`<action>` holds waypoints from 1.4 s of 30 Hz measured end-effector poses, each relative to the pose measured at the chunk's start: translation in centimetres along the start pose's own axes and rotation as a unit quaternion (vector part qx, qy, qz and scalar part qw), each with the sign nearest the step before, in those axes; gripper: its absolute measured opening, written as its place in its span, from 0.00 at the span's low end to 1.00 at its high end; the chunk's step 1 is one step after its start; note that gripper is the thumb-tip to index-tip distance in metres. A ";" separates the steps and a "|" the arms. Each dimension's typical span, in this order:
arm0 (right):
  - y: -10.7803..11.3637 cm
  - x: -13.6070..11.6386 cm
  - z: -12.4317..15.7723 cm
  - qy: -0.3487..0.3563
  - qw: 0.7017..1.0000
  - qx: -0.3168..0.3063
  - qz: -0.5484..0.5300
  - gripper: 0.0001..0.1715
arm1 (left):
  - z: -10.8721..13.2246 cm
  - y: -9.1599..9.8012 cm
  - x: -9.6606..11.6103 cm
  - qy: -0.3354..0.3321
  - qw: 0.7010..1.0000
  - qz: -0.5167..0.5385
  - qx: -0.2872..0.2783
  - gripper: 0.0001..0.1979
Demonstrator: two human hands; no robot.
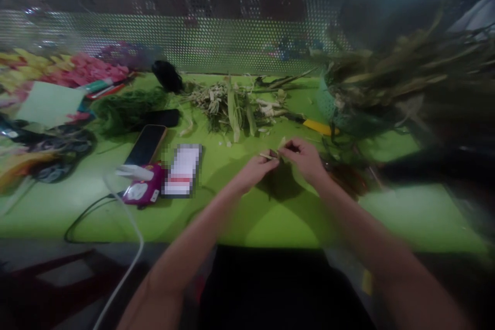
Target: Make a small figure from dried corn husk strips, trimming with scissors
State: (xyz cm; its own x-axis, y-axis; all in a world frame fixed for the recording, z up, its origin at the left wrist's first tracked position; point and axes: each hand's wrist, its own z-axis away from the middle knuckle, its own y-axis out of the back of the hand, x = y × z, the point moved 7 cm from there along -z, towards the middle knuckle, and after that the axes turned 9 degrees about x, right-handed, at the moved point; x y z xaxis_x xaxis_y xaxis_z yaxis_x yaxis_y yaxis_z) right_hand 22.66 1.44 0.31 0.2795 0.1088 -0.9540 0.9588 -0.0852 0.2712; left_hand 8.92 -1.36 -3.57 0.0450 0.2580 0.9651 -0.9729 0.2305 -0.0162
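Observation:
Over the green table (270,216), my left hand (255,170) and my right hand (303,157) meet with fingers pinched on a small pale green plant piece (276,150). Both hands are closed on it, held just above the tabletop. Behind them lies a heap of cut stalks and leaf scraps (235,103). The frame is blurred, so the piece's exact shape is unclear.
A yellow-handled knife (317,126) lies right of the scraps. A teal basket of long green stems (348,108) stands at the right. Two phones (149,142), a pink power bank with white cable (145,188), a card, scissors and coloured flowers (69,69) fill the left. Perforated metal wall behind.

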 end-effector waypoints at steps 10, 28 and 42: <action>0.5 -0.4 -0.3 0.075 0.995 0.009 0.061 0.14 | 0.0 -0.5 -0.3 -0.022 0.996 -0.077 -0.041 0.05; 0.0 -3.3 0.8 0.239 0.960 0.007 0.148 0.03 | -0.2 -1.2 0.7 -0.080 0.995 -0.045 -0.027 0.08; 1.5 -1.5 -0.3 0.173 0.976 0.105 0.079 0.04 | 1.3 -2.6 1.7 -0.102 0.984 -0.131 -0.068 0.08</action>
State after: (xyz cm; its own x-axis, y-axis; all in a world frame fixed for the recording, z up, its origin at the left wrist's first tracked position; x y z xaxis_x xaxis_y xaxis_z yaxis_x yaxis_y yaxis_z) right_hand 23.75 1.47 2.18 0.4589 0.4019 -0.7924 0.8805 -0.3253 0.3449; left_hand 11.23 -2.73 -1.54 0.2300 -0.0179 0.9730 -0.8943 0.3903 0.2186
